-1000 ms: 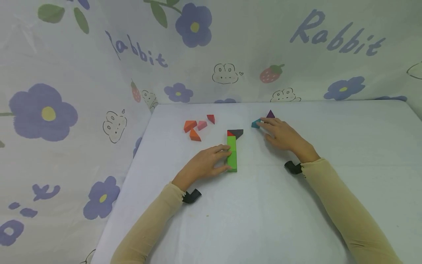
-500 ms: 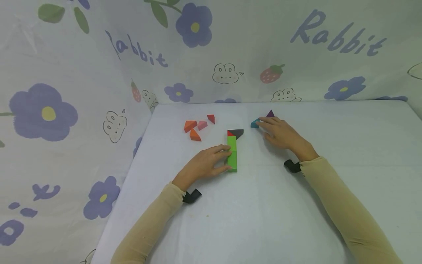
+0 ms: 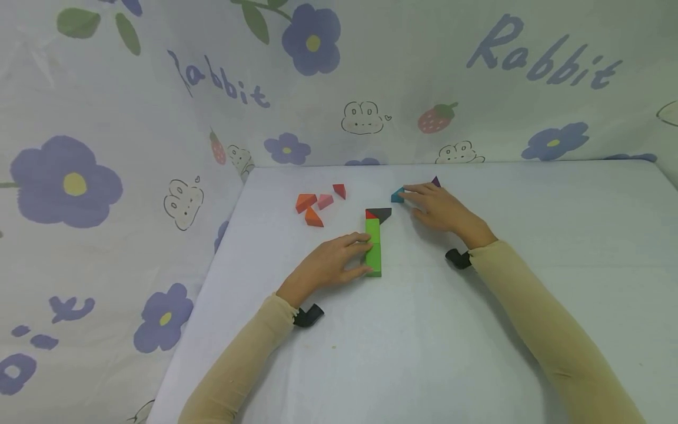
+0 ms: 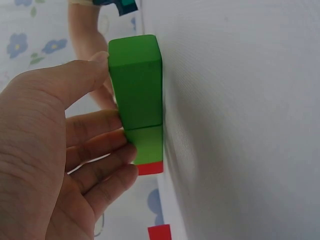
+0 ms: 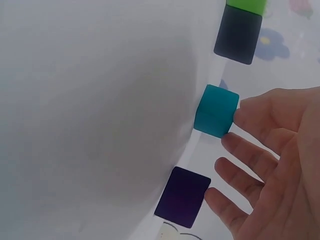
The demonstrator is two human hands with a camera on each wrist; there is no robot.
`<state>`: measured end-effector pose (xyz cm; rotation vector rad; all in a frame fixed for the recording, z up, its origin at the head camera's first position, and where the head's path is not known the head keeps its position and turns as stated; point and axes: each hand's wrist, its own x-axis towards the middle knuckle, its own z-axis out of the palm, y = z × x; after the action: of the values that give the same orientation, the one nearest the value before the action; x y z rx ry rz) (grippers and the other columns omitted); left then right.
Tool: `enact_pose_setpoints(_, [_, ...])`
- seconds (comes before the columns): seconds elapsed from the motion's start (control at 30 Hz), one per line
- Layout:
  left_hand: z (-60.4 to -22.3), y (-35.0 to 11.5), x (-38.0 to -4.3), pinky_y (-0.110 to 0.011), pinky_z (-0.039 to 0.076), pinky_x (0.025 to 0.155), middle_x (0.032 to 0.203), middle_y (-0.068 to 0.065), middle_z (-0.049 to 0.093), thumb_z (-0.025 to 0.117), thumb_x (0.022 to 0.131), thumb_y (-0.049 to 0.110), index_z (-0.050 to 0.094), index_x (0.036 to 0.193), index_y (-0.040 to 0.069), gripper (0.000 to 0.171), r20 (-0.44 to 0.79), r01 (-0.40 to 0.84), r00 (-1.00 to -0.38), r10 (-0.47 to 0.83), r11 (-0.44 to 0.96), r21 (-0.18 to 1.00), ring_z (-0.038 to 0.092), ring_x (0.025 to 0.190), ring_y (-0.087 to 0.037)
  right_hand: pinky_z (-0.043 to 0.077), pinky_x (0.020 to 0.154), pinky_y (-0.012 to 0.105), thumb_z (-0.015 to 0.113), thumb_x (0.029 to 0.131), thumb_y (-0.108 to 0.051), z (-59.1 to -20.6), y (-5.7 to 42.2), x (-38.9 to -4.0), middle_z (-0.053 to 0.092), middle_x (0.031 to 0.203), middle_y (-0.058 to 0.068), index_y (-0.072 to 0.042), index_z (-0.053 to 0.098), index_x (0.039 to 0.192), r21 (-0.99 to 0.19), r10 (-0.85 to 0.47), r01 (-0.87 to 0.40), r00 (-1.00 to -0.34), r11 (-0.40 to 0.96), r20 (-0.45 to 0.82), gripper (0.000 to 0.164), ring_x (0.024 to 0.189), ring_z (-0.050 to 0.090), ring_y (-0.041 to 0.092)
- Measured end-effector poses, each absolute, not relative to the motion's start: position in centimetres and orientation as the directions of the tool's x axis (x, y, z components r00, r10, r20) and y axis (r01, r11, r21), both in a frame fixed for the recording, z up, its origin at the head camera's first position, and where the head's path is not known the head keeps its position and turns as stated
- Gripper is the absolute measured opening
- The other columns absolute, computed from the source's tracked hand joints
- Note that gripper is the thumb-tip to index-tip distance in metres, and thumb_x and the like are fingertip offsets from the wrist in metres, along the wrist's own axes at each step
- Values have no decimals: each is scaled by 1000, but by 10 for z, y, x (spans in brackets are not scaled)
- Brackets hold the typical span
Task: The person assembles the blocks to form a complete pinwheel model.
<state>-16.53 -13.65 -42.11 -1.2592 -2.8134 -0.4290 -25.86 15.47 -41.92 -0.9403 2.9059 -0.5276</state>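
Two light green blocks (image 3: 373, 247) lie end to end in the middle of the table. The left hand (image 3: 329, 260) rests its fingertips and thumb along their left side and top, fingers fairly straight. A small red piece (image 3: 371, 214) and a dark grey block (image 3: 382, 214) sit at their far end. Further right, the right hand (image 3: 439, 207) touches a teal block (image 5: 216, 111) with its extended fingertips. Behind that hand is a purple triangular block (image 3: 436, 181), partly covered in the head view; the right wrist view shows this purple block (image 5: 183, 197) near the lower fingers.
Left of the green blocks lie two orange blocks (image 3: 305, 202), a pink block (image 3: 325, 201) and a red block (image 3: 340, 191). White cloth covers the table (image 3: 402, 341). A patterned curtain (image 3: 402, 70) rises along the back and left side.
The right hand has slid the teal block left, toward the dark grey block. More of the purple block is now covered by that hand. The left hand stays in place on the green blocks.
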Motion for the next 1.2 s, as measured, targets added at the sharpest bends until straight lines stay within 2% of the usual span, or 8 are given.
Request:
enact_pose_setpoints(0.67, [-420,-137,-165,-33,47,106,138,-3,57,69,89,42,63,132,12,52,138,733,-673,727,631,252,54,130,-19,29,117,55,56,99,-22,-413,129,-262,41,154,11,-13,49,145,-327,-604,-573,-797,752,7,47,143,33,36])
enact_pose_setpoints(1.0, [-420,-138,-165,-32,47,107,140,-2,56,69,90,42,62,133,12,53,130,737,-669,731,632,240,54,130,-18,29,114,62,56,99,-22,-415,117,-259,40,155,10,-15,48,145,-324,-638,-607,-770,725,16,48,143,33,36])
enact_pose_setpoints(1.2, [-421,-138,-165,-33,46,107,140,-2,56,69,90,43,62,133,13,53,125,730,-676,726,639,242,53,130,-18,28,115,62,55,100,-24,-416,112,-255,39,155,10,-15,47,146,-322,-650,-617,-760,718,7,48,143,33,35])
